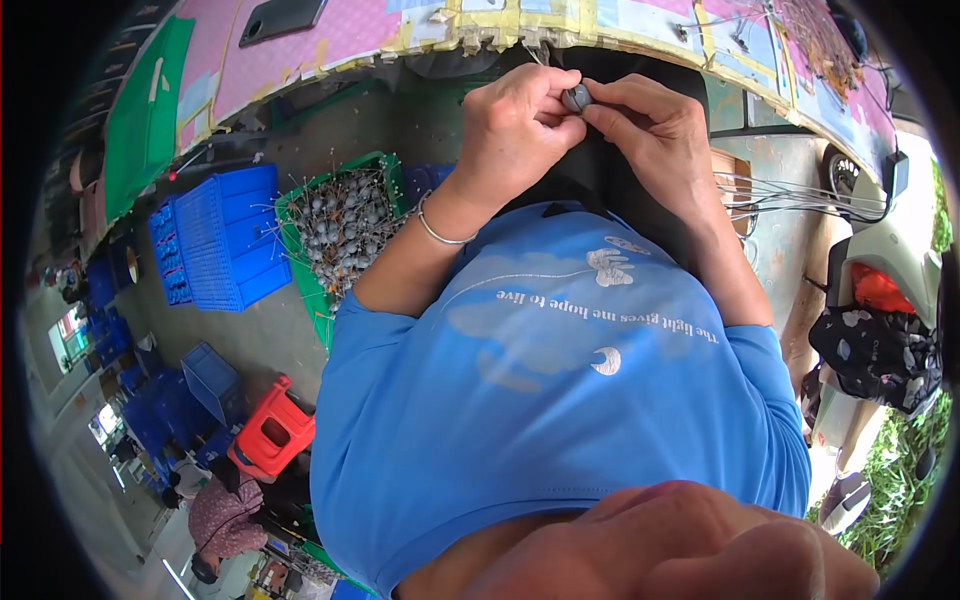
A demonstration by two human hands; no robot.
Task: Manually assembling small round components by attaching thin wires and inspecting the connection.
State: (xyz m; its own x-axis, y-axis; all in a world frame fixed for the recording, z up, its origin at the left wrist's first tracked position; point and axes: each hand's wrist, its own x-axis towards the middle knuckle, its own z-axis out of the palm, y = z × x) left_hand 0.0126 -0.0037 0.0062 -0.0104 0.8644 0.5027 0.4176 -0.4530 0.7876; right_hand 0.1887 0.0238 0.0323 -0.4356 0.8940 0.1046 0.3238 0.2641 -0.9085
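Between my two hands, just off the table's front edge, is a small round grey ball [577, 98] with a dark line across it. My left hand [520, 125] pinches it from the left with thumb and fingertips. From the right, the thumb and forefinger of my right hand [655, 130] close on the same ball. A silvery bangle [445, 236] circles my left wrist. To the left of my left forearm stands a green crate [325, 320] heaped with similar grey balls [350, 220] on thin wires.
A patched pink table [350, 35] runs across the top, with a dark phone [282, 18] on it. Thin wires [800, 195] jut out at the right. Blue crates [235, 240] and a red plastic stool [272, 430] stand left. Another person [225, 515] is at lower left.
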